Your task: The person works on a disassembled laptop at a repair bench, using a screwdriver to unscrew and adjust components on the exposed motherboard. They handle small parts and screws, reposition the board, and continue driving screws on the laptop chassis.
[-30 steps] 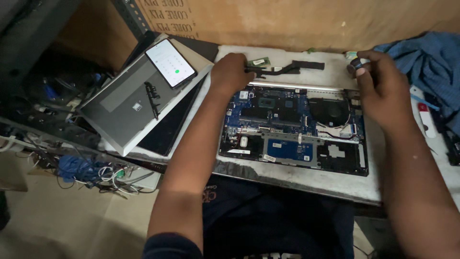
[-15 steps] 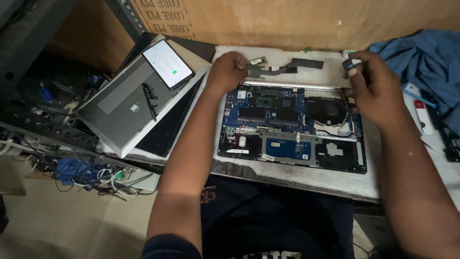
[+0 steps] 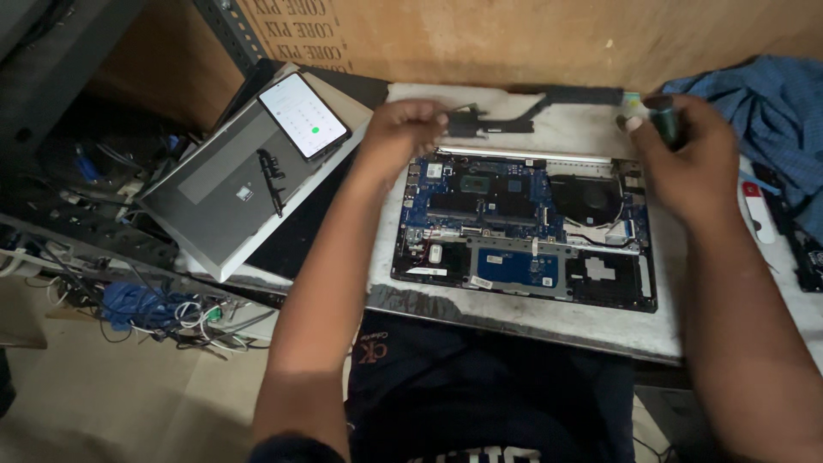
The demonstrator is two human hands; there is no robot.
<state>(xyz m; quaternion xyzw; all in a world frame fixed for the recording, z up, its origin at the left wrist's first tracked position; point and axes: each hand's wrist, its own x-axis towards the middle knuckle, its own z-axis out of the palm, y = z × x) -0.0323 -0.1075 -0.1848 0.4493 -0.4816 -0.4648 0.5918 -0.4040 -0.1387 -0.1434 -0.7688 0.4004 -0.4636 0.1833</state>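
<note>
An opened laptop (image 3: 523, 227) lies bottom-up on the white worktop (image 3: 531, 313), showing its blue circuit board and a black fan (image 3: 587, 195). Just behind its far edge, my left hand (image 3: 401, 130) has its fingers closed on the left end of a black heat pipe assembly (image 3: 549, 101), which stretches to the right. Over the laptop's far right corner, my right hand (image 3: 690, 167) grips a small dark cylindrical tool (image 3: 664, 122).
A grey laptop cover (image 3: 227, 193) rests at the left with a lit phone (image 3: 303, 115) and a small black part (image 3: 272, 176) on it. A blue cloth (image 3: 759, 103) lies at the right beside a white and red stick (image 3: 759, 213). Tangled cables (image 3: 150, 304) hang below left.
The heat pipe assembly has shifted to the right and farther back with my left hand on its end. My right hand stays at the laptop's far right corner with the tool.
</note>
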